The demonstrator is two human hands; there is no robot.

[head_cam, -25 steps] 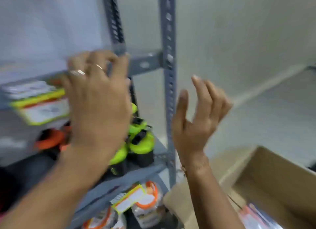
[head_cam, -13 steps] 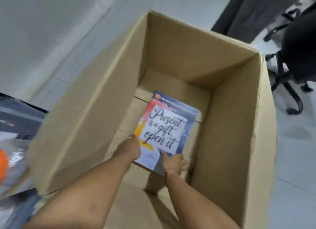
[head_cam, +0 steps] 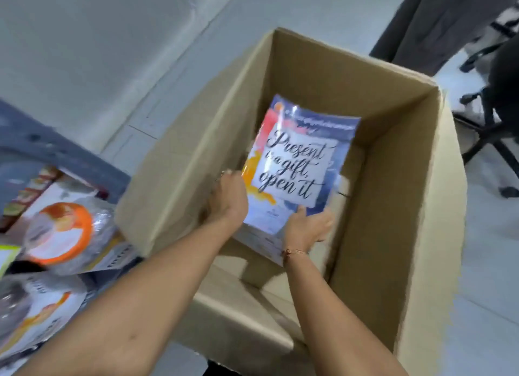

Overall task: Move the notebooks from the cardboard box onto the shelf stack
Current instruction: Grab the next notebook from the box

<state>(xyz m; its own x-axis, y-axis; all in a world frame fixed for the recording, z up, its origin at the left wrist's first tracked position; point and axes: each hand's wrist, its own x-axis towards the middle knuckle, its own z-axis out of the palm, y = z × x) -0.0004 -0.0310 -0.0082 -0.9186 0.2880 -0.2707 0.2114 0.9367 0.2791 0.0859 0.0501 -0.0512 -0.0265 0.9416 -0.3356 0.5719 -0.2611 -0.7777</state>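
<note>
A glossy notebook with "Present is a gift, open it" on its cover is raised and tilted inside the open cardboard box. My left hand grips the notebook's left edge. My right hand holds its lower right corner, thumb on the cover. Both forearms reach down into the box. More notebook edges seem to show just below the cover, near my right wrist. The grey metal shelf is at the left edge, beside the box.
Wrapped packages with orange rims and other packets lie on the shelf at the left. A black office chair base stands on the pale floor to the right of the box. A dark curtain hangs behind it.
A second ago both hands were up at the shelf. They then went down into the box and took hold of the notebook, which is now lifted off the box bottom and tilted up.
</note>
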